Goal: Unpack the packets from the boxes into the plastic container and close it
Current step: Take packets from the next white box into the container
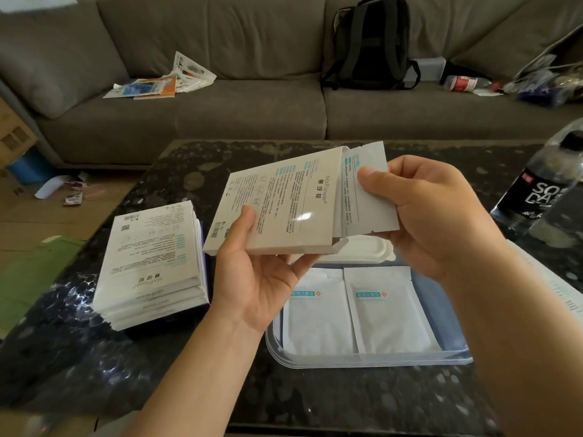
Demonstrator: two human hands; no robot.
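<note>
A dark speckled worktop (315, 405) fills the near view, with a room and a sofa beyond it. Nearest the person, right of centre, a clear container (362, 361) sits open on the worktop. Two white packets (315, 313) lie flat in it side by side, their long axes running near to far and their printed bands at the far end.

Above the container, the left hand (258, 279) grips a flat white box (284, 203), with the thumb on its printed face and the fingers underneath. The box's long axis runs left to right and rises a little toward the right. Its open end points right. A packet (369, 190) sticks partway out of that end, and the right hand (435, 212) pinches it with the thumb in front and the fingers behind.

Just past the container, partly hidden under the box, lies a white plastic piece (362, 250). To the left, a stack (151, 263) of like boxes rests on the worktop, apart from the container, its long axis running roughly near to far. A dark-labelled bottle (542, 187) stands at the right edge.

Farther back, a grey sofa (220, 115) carries loose papers (157, 83) on the left and a black backpack (372, 42) upright against its back cushions.
</note>
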